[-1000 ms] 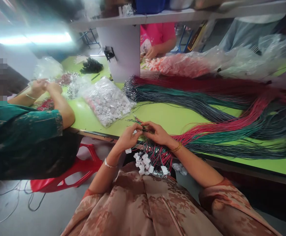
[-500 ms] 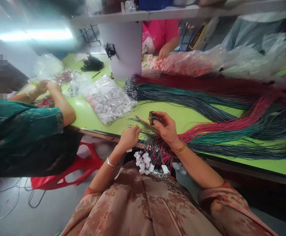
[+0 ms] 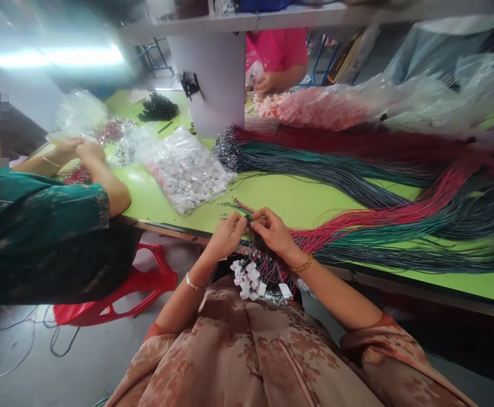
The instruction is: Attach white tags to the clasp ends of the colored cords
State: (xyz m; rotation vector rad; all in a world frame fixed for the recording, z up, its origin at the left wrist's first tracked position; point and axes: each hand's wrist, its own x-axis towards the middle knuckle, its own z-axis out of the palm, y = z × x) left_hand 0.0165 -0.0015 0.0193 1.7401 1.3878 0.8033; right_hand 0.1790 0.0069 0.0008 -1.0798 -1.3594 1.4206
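Observation:
My left hand (image 3: 226, 233) and my right hand (image 3: 272, 230) meet at the table's front edge, fingers pinched around something small and dark that I cannot make out. Red, green and black wires (image 3: 340, 229) run from the right to my hands, and their thin tips (image 3: 235, 204) stick out just beyond my fingers. Below my hands, white connectors (image 3: 249, 280) on wires hang in a cluster over my lap.
On the green table (image 3: 272, 192) lie a bag of white connectors (image 3: 191, 175), a thick wire bundle (image 3: 336, 152) and a bag of pink parts (image 3: 327, 107). A person in green (image 3: 43, 226) works at left beside a red stool (image 3: 154, 282); another in pink (image 3: 276, 56) sits opposite.
My right hand has moved left and down to meet my left hand. The dark object that stood at its fingertips is now mostly hidden. The hand of the person in pink has shifted left.

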